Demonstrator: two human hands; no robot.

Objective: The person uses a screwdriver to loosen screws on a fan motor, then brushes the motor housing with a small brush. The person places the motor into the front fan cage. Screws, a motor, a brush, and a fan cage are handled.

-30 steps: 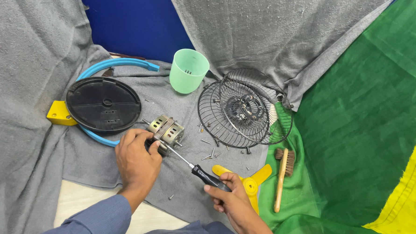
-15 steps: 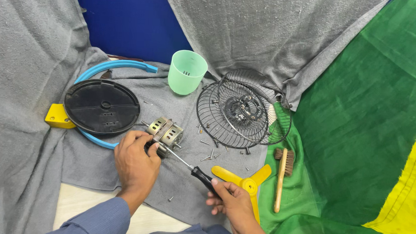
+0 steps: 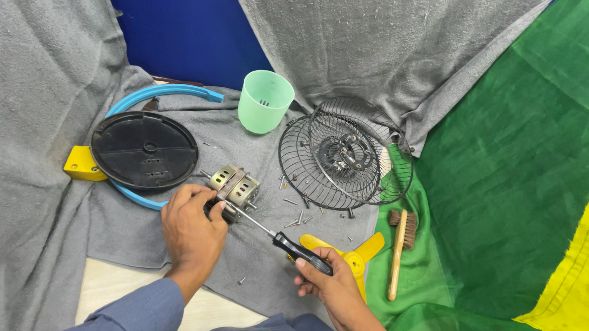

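Left hand [image 3: 189, 222] clamps small motor [image 3: 234, 186] on grey cloth [image 3: 256, 144] | right hand [image 3: 329, 285] grips screwdriver [image 3: 283, 240], tip at motor | I'd keep shaft square, press firmly, avoid slipping

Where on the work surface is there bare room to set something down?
Bare grey cloth lies below the round black plastic base, left of the left hand. The green fabric right of the wooden brush is also free. Between the metal motor and wire fan guards, loose screws crowd it.
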